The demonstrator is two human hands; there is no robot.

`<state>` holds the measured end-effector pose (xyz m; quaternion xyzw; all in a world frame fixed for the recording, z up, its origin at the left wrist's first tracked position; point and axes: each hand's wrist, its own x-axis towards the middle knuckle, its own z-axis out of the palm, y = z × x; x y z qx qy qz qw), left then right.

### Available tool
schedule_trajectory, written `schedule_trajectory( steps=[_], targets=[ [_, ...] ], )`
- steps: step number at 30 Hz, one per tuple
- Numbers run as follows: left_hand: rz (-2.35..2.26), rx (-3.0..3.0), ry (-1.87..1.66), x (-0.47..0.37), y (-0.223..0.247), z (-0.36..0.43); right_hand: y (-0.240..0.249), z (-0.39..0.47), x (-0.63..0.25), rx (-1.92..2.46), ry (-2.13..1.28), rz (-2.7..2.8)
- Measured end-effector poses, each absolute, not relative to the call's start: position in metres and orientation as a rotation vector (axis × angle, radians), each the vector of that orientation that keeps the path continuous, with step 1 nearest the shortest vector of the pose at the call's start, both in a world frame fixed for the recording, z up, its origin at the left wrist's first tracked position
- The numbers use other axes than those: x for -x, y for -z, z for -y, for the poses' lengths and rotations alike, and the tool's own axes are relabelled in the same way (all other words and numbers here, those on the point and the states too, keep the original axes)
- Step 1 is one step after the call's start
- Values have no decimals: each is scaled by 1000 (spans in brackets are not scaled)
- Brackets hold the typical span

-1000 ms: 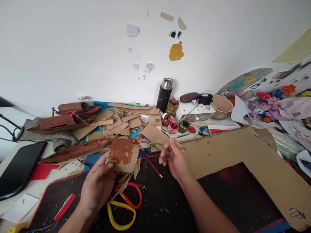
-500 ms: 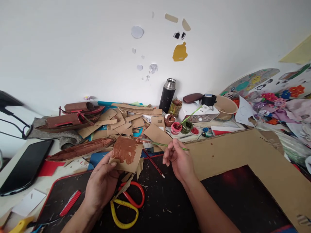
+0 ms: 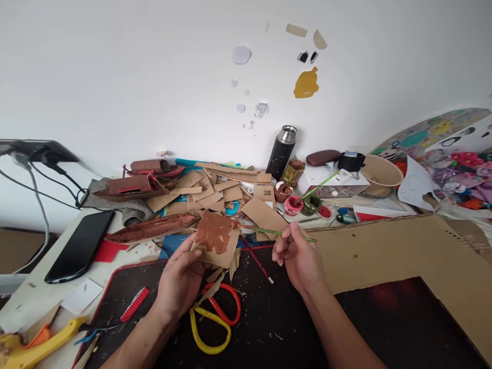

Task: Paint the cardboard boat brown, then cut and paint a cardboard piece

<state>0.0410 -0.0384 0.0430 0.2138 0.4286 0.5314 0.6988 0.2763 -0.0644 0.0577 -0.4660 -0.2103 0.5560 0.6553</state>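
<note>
My left hand (image 3: 179, 279) grips a small cardboard piece (image 3: 226, 254) by its left edge, tilted up toward me. Wet reddish-brown paint covers most of its upper face, with a ragged lower border and bare card below and on the right. In my right hand (image 3: 302, 256), thumb and fingers pinch a green-handled paintbrush (image 3: 265, 231). Its brown-loaded bristles touch the card near the upper right corner. Below the card lie scissors (image 3: 210, 330) with one red and one yellow handle. A dark red pencil (image 3: 258, 260) rests between my hands.
Brown cardboard boats (image 3: 130, 190) stand at the back left beside cardboard scraps (image 3: 215, 199). Open paint pots (image 3: 294, 204) sit near a black flask (image 3: 282, 154). A large cardboard sheet (image 3: 376, 251) covers the right side. A phone (image 3: 80, 246) and a yellow glue gun (image 3: 57, 343) lie left.
The whole view has swung left, so things appear farther right. The brush tip has moved from the card's upper left-of-edge area to its upper right corner; both grips are unchanged.
</note>
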Motion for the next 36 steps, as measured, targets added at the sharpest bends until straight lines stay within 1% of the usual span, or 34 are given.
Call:
schedule_trajectory(
  steps=[14,19,26,32,36],
  targets=[
    [-960,-530,-1135,-41,-42,39,-59,66,-275,1042,-1243,507],
    [-947,-520,-1169,-41,-42,39,-59,68,-273,1033,-1251,552],
    [-916,-540,-1146,-42,-46,40,-60,68,-277,1039,-1172,546],
    [-904,-540,-1172,-41,-44,40,-60,72,-270,1007,-1227,635],
    [-887,-563,-1160,-41,-43,41,-59,70,-274,1011,-1177,603]
  ],
)
